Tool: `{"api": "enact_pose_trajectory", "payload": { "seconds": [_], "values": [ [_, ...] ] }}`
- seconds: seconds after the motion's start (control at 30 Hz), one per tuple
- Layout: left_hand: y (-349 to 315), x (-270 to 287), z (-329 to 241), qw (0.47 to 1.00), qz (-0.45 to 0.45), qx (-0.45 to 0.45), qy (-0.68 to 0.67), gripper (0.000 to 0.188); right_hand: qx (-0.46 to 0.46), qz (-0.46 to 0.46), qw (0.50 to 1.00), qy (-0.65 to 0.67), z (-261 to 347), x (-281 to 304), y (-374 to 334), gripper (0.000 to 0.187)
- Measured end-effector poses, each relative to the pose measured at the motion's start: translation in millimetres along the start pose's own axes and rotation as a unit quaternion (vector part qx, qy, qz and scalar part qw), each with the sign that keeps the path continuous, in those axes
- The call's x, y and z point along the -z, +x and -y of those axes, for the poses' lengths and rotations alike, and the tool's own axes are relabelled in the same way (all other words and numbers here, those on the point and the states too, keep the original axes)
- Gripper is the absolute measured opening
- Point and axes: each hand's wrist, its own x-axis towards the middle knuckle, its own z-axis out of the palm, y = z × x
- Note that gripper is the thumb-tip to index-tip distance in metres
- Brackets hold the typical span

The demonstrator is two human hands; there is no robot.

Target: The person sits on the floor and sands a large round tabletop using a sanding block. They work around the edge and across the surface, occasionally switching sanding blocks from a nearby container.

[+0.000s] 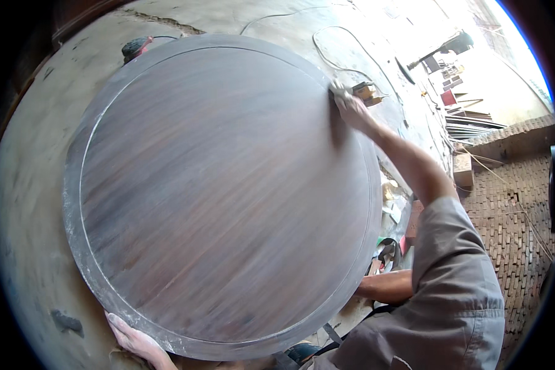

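A large round wooden tabletop (228, 191) fills the middle of the head view, brown-grey, with a dusty rim and a thin pale line running round inside it. My left hand (135, 342), powdered white, holds the tabletop's edge at the near left; some of its fingers are hidden. With the arm stretched out, my right hand (349, 106) presses on the far right part of the rim. Its fingers are bent together and look whitish. Whatever lies beneath them is too small to make out.
Just beyond my right hand is a yellow power tool (367, 94), near a looping cord (345, 66). A black-and-red tool (135, 48) sits at the far left edge. Bricks (512, 228) are stacked at right. A bare limb (385, 287) shows beside the tabletop.
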Motion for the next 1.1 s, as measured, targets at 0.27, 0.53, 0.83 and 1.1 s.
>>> {"api": "enact_pose_trajectory", "payload": {
  "seconds": [0.27, 0.53, 0.83, 1.1],
  "values": [
    [-6, 1, -14, 1.000, -0.009, 0.017, 0.016, 0.055, 0.032, -0.033, 0.996, 0.077, 31, 22, -102, 0.041],
    [-2, 7, -13, 1.000, -0.011, 0.019, -0.002, 0.054, -0.064, -0.078, 0.983, 0.155, 43, 23, -38, 0.037],
    [-8, -3, -18, 1.000, 0.005, -0.026, -0.005, 0.054, -0.112, 0.155, 0.979, 0.064, 24, 30, -4, 0.025],
    [-7, 1, -14, 1.000, -0.019, 0.014, 0.015, 0.057, -0.093, -0.034, 0.982, 0.159, 44, 21, -30, 0.039]
  ]
}}
